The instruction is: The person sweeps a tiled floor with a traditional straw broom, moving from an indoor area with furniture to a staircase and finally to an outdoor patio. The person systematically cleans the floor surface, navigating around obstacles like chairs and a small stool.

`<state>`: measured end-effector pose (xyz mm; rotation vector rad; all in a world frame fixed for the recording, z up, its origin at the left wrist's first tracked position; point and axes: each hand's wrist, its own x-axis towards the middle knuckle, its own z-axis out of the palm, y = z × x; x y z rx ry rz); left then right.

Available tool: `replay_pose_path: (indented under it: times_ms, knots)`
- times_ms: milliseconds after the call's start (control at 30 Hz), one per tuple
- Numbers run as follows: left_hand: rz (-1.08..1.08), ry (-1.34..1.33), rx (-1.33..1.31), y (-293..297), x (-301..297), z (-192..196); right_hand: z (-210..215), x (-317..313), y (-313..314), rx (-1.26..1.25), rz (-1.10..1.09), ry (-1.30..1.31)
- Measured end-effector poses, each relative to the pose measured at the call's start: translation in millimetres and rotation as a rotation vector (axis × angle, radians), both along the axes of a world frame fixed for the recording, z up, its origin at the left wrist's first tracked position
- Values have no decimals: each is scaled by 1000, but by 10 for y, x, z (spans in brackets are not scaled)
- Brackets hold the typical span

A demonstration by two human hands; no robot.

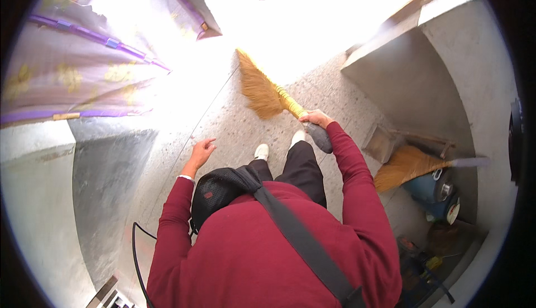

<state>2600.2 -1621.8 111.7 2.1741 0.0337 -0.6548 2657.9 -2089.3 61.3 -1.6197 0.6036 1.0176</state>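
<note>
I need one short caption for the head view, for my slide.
Right hand holds a grass broom over the speckled floor; left hand hangs open and empty.

A broom (pixel 268 93) made of straw-coloured grass bristles, bound at the neck with yellow wrapping that runs into a grey handle. The right hand (pixel 315 118) is wrapped around the handle just below the yellow binding, fingers curled over it. From the fingers the broom slants up and to the left: the yellow neck starts right at the fingertips, and the bristles fan out beyond them into a flat, pointed brush whose tip lies farthest from the hand, on the speckled floor in bright light. The short grey end of the handle sticks out behind the fingers, down and to the right, beside the red sleeve.
</note>
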Motion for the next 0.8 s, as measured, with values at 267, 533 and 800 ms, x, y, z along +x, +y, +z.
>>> replay_pose_path:
  times_ms: [267, 533, 800]
  knots:
    - [245, 81, 19, -1113, 638, -451, 72, 2468, -2278, -141, 129, -86]
    - [359, 224, 59, -2645, 1113, -42, -13, 5065, -3232, -695, 133, -421]
    - [493, 274, 7, -3185, 1446, -59, -971, 4574, -2785, -730, 575, -259]
